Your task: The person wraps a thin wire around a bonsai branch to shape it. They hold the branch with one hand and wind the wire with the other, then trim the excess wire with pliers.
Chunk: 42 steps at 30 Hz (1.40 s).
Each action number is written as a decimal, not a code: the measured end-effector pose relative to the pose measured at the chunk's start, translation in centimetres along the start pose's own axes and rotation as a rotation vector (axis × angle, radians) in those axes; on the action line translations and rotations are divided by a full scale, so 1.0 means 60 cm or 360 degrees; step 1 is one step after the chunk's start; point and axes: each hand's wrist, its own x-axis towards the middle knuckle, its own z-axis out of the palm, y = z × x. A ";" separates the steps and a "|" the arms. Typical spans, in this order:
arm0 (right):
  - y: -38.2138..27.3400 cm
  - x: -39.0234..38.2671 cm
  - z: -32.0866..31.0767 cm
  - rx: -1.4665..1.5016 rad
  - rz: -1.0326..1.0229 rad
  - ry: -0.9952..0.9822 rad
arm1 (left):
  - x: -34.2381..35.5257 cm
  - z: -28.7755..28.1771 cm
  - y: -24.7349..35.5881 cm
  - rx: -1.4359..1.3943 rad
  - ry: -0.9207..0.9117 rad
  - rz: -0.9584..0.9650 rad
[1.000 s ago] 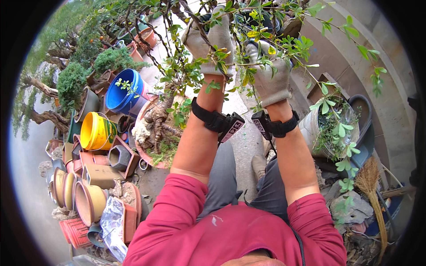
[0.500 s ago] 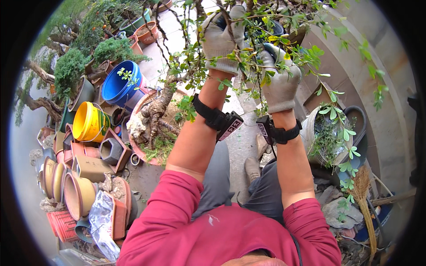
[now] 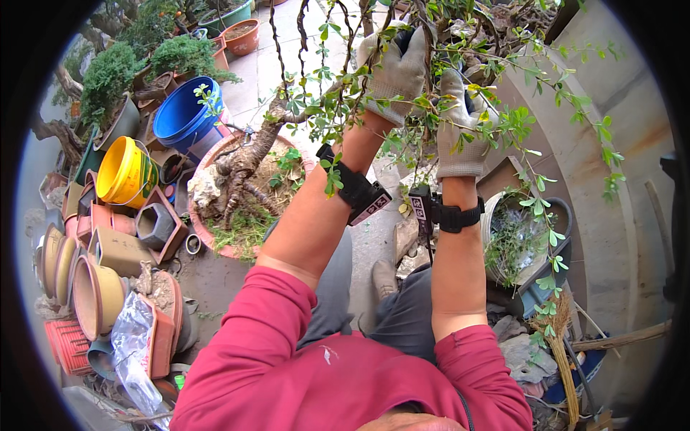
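A potted bonsai tree (image 3: pixel 248 154) with a thick, ringed trunk reaches leafy branches across the top of the view. My left hand (image 3: pixel 394 75), in a pale knitted glove with a dark palm side, is raised among them, its fingers closed round a brown branch (image 3: pixel 430 54). To its right and slightly nearer is my right hand (image 3: pixel 466 136), gloved alike, behind thin leafy twigs (image 3: pixel 514 122). The right fingers are curled, and what they hold, if anything, is hidden. Black straps with small devices circle both wrists.
On the left stand a blue bucket (image 3: pixel 188 115), a yellow bucket (image 3: pixel 128 172) and several stacked pots (image 3: pixel 97 294). A pale bucket of cut greenery (image 3: pixel 507 244) sits at the right, with a straw broom (image 3: pixel 559 359) nearer. A curved stone ledge (image 3: pixel 611 237) runs along the right side.
Both hands have shifted right in the view among the branches. The left hand has come slightly lower. The surroundings have slid left as the view turned.
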 end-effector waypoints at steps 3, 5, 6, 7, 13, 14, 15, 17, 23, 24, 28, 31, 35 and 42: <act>0.034 -0.028 -0.007 -0.0144 -0.0001 -0.0112 | -0.002 0.003 -0.004 -0.0038 0.0016 -0.0009; 0.056 -0.043 -0.008 -0.0186 0.0107 -0.0150 | -0.003 0.004 -0.005 -0.0066 0.0017 -0.0013; 0.066 -0.048 -0.012 -0.0277 -0.0041 -0.0181 | -0.003 0.005 -0.006 -0.0073 0.0020 -0.0015; 0.074 -0.054 -0.013 -0.0321 -0.0062 -0.0195 | -0.004 0.006 -0.006 -0.0078 0.0023 -0.0015; 0.113 -0.059 -0.021 -0.0746 -0.0346 -0.0237 | -0.007 0.013 -0.010 -0.0110 0.0033 -0.0030; 0.122 -0.061 -0.021 -0.0672 -0.0230 -0.0265 | -0.008 0.014 -0.010 -0.0111 0.0034 -0.0030; 0.131 -0.064 -0.022 -0.0600 -0.0113 -0.0287 | -0.008 0.016 -0.011 -0.0117 0.0034 -0.0033; 0.148 -0.078 -0.024 -0.0326 0.0008 -0.0341 | -0.008 0.019 -0.012 -0.0127 0.0038 -0.0035; 0.128 -0.087 -0.018 -0.0795 -0.0592 -0.0071 | -0.004 0.027 -0.014 -0.0140 0.0061 -0.0035; 0.111 -0.073 -0.015 -0.0663 -0.0507 -0.0002 | -0.003 0.028 -0.015 -0.0144 0.0062 -0.0031; 0.025 -0.016 -0.003 -0.0143 -0.0169 0.0212 | -0.001 0.030 -0.015 -0.0154 0.0064 -0.0026; -0.016 0.007 0.004 0.0024 -0.0085 0.0315 | 0.002 0.033 -0.017 -0.0160 0.0065 -0.0027; -0.026 0.017 0.003 -0.0128 -0.0249 0.0359 | 0.010 0.040 -0.018 -0.0164 0.0069 -0.0019; -0.020 0.013 0.000 0.0191 -0.0233 0.0381 | 0.012 0.041 -0.020 -0.0171 0.0064 -0.0009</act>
